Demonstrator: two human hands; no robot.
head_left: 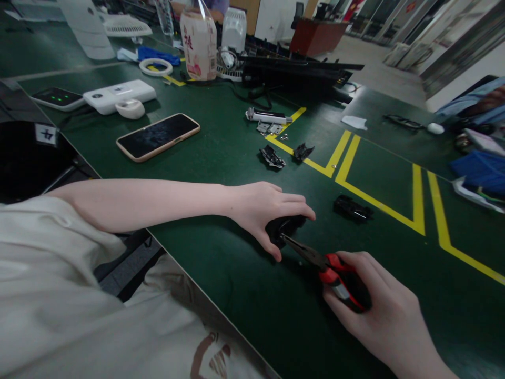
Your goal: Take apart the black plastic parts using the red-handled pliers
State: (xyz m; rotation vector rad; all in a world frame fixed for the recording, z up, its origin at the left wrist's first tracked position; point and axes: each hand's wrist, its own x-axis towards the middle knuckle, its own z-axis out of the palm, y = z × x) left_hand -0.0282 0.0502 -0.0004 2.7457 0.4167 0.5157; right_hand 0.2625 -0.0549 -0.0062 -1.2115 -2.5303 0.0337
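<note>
My left hand [272,213] is closed around a black plastic part [284,226], pressing it to the green table. Most of that part hides under my fingers and thumb. In my right hand [381,302] are long-nose pliers [339,279] with red and black handles. Their jaws reach left to the near side of the black part, and the tips seem to touch it. Whether the jaws grip a piece of it I cannot tell. To the right lies another black plastic piece [352,208]. Two broken black fragments [272,157] rest beyond my left hand.
A phone [158,137], a white power bank [120,96] and a tape roll [155,67] lie at left. Small metal plates [269,128] sit by a silver-white part [268,116] near yellow tape lines. Behind stand a peach-printed bottle [198,45] and black panels [295,73]. Another person's arm shows at far right.
</note>
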